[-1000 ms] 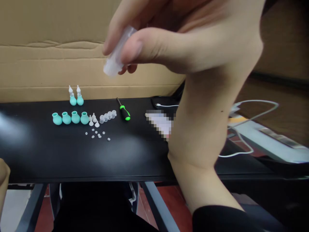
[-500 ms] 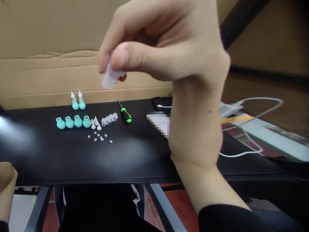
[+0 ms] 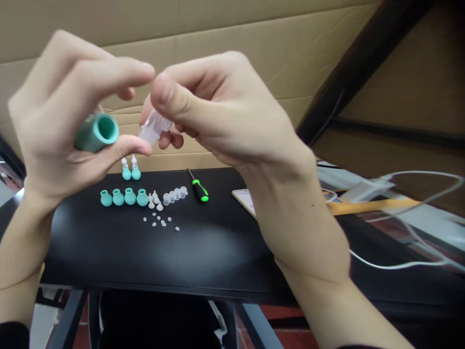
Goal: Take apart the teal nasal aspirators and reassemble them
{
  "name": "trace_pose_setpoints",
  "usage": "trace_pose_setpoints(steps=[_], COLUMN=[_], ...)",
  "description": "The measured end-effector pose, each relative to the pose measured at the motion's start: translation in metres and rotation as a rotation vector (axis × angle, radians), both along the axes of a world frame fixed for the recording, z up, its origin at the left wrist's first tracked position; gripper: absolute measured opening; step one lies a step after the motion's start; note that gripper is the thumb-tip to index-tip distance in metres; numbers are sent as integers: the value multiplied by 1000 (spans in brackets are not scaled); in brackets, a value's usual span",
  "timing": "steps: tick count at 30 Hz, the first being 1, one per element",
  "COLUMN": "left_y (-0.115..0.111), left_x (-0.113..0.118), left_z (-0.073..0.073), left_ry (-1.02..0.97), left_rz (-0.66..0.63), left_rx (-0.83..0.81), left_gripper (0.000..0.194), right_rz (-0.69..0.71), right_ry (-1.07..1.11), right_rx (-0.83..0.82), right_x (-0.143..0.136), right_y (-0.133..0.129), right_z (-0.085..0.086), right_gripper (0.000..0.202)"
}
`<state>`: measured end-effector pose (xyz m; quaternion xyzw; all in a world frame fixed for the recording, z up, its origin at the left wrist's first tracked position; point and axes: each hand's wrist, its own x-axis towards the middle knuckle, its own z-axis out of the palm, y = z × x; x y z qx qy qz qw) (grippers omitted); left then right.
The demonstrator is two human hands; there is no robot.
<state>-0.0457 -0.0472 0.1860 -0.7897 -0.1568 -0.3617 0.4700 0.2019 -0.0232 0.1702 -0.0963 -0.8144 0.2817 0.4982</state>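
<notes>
- We hold a teal bulb [image 3: 87, 138] in our left hand [image 3: 61, 106], its round, thick-rimmed mouth facing out from the palm; index finger and thumb spread apart.
- Our right hand [image 3: 225, 109] pinches a clear tube [image 3: 154, 127], tilted, see-through above and cloudier at its lower end, beside our left thumb; we cannot tell whether they touch.
- Both pieces are raised above the black tabletop [image 3: 203, 257], in front of the cardboard [image 3: 276, 53].
- Below, we see black surface between the small discs [image 3: 163, 224] and the straight near edge.
- The screwdriver [image 3: 200, 191] lies between the clear cups [image 3: 175, 195] and the phone [image 3: 245, 199].
</notes>
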Motion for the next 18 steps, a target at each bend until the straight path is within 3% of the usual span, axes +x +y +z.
trace_pose_setpoints(steps=[5,9,12,15,18], left_y=[9,8,11,16,13], left_x=[8,7,4,-1,-2], left_z=[0,-4,-5,-9,-14], left_ry=[113,43,-75,-90,-162], left_rz=[-89,-113,-126,-108,-92], left_rx=[-37,-47,-84,-11,3], left_gripper=[56,49,49,54,46], right_rz=[5,-27,-94,-222,-321], right_ry=[44,117,162,127,107], right_rx=[-46,-41,62,206,356], right_x=[-5,-10,-12,-14,-16], right_y=[3,-4,-8,-9,-10], right_z=[-2,-3,-7,-13,-19], right_gripper=[55,54,52,45,33])
